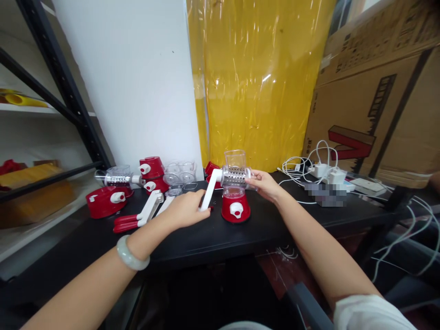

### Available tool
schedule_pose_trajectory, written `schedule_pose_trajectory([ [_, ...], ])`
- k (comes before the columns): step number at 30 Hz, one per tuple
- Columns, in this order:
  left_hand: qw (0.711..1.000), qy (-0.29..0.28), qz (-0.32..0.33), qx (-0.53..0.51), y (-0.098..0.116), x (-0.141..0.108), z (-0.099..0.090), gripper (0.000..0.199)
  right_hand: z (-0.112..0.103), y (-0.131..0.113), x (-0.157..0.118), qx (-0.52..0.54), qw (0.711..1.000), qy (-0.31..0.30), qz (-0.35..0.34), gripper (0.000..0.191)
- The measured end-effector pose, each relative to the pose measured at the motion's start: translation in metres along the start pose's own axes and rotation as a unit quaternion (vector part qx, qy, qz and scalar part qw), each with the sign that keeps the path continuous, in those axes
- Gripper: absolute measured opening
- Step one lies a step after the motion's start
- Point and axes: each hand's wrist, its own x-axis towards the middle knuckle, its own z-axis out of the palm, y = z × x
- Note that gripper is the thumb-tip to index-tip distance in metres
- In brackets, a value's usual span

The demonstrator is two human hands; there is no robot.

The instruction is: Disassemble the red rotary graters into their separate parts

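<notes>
A rotary grater with a red base (235,208) stands upright on the black table. Its perforated metal drum (235,176) lies sideways in the clear housing, below a clear hopper (235,158). My left hand (187,208) is closed round the lower end of the white crank handle (210,190), which slants down to the left from the drum. At the drum's right end, the fingers of my right hand (264,184) pinch the clear end part of the housing.
Left on the black table (206,238) are red bases (105,201), white cranks with red grips (127,223), clear parts (180,173) and another drum assembly (118,178). White cables and chargers (319,170) lie right, before a large cardboard box (371,105). A yellow curtain (257,82) hangs behind.
</notes>
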Motion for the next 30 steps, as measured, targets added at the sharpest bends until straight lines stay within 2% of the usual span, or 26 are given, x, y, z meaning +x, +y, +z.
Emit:
schedule_pose_trajectory([
  [5,1.0,0.007,-0.004,-0.012,-0.006,-0.002,-0.014,0.044,0.007,-0.001,0.005,-0.001,0.998,-0.052,0.032,0.031],
  [9,1.0,0.019,-0.01,-0.011,-0.004,-0.002,-0.025,0.058,0.013,-0.009,0.007,0.023,0.996,-0.077,0.037,0.038],
  [14,0.996,0.055,-0.025,0.067,-0.002,-0.002,-0.039,0.052,0.023,-0.01,0.013,0.053,0.995,-0.074,0.051,0.039],
  [19,0.994,0.062,-0.027,0.089,-0.005,-0.004,-0.04,0.049,0.024,0.001,0.016,0.072,0.993,-0.082,0.043,0.038],
  [21,0.997,0.052,-0.022,0.06,-0.008,-0.005,-0.037,0.053,0.021,0.004,0.015,0.067,0.992,-0.098,0.049,0.036],
  [24,1.0,0.007,-0.014,-0.02,-0.015,-0.005,-0.027,0.06,0.016,0.005,0.014,0.05,0.989,-0.12,0.066,0.033],
  [26,0.997,-0.012,-0.012,-0.076,-0.019,-0.001,-0.019,0.061,0.016,0.005,0.013,0.034,0.989,-0.13,0.067,0.036],
  [28,0.99,-0.006,-0.012,-0.139,-0.02,0.007,-0.011,0.058,0.017,0.006,0.012,0.014,0.99,-0.131,0.06,0.041],
  [30,0.971,0.005,-0.019,-0.236,-0.018,0.019,-0.003,0.055,0.02,0.007,0.012,-0.01,0.992,-0.118,0.052,0.04],
])
